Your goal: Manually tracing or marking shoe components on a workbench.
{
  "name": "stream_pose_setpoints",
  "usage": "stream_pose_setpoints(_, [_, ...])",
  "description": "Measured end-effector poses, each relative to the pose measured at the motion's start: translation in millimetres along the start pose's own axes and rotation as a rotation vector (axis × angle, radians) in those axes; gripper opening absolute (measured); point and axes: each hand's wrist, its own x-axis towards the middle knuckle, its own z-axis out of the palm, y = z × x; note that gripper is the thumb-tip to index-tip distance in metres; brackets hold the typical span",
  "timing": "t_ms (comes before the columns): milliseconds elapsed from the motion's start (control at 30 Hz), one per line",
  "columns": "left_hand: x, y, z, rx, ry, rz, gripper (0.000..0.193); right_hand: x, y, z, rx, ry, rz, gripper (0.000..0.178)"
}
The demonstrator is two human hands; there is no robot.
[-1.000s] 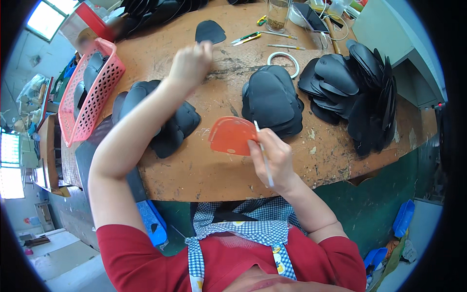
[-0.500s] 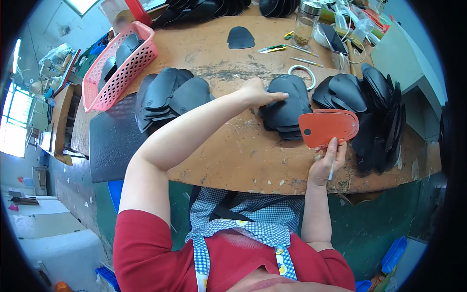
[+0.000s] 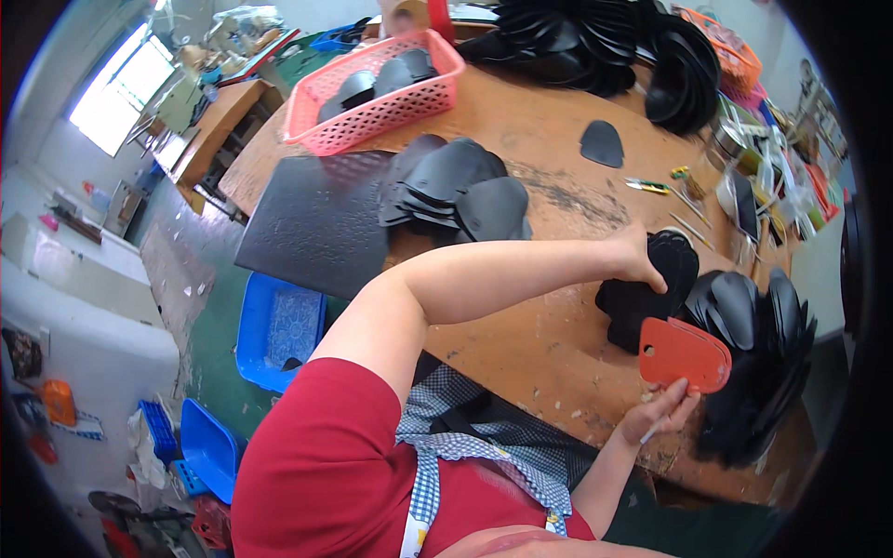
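My left hand [image 3: 638, 258] reaches across to a stack of black, rounded flat pieces [image 3: 642, 312]. Its thumb presses on the top piece, whose matt face shows, and the other fingers are mostly hidden. In my right hand [image 3: 659, 415] is a red, rounded flat template [image 3: 684, 355] with a small round hole and a slot along its edge. A thin white pen-like stick [image 3: 649, 433] also sticks out of that hand. The template is held up beside the stack, over its near right side. More shiny black pieces [image 3: 730, 302] lie heaped to the right.
Another black pile [image 3: 456, 191] lies left of my arm, by a dark board [image 3: 312, 223]. Behind stands a pink basket [image 3: 372, 126] holding black pieces. A single black piece [image 3: 602, 144], cutters [image 3: 648, 186] and pens lie further back. A blue bin [image 3: 251, 325] stands below the table.
The view has swung left, so the table sits further right. The stack under my left hand showed a shiny face before and shows a matt one now. My right hand still holds the template.
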Motion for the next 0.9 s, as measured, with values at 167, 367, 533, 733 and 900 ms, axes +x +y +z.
stream_pose_setpoints(167, [-44, -6, -192, -0.011, 0.16, 0.006, 0.082, 1, -7, -3, -0.014, 0.051, 0.069, 0.013])
stream_pose_setpoints(367, [-139, -153, -448, -0.539, 0.669, -0.094, 0.073, 5, 1, 0, -0.1, 0.015, 0.079, 0.018])
stream_pose_setpoints(533, [-186, -271, -561, -0.748, 0.786, -0.278, 0.053, 12, -9, 12, -0.262, 0.093, 0.167, 0.021])
stream_pose_setpoints(733, [-162, -359, -565, -0.834, 0.864, -0.324, 0.06, 13, -2, 12, -0.295, 0.026, 0.131, 0.02])
stream_pose_setpoints(900, [-150, -335, -553, 0.904, 0.831, -0.638, 0.11, 9, 1, 13, -0.286, -0.014, 0.109, 0.017])
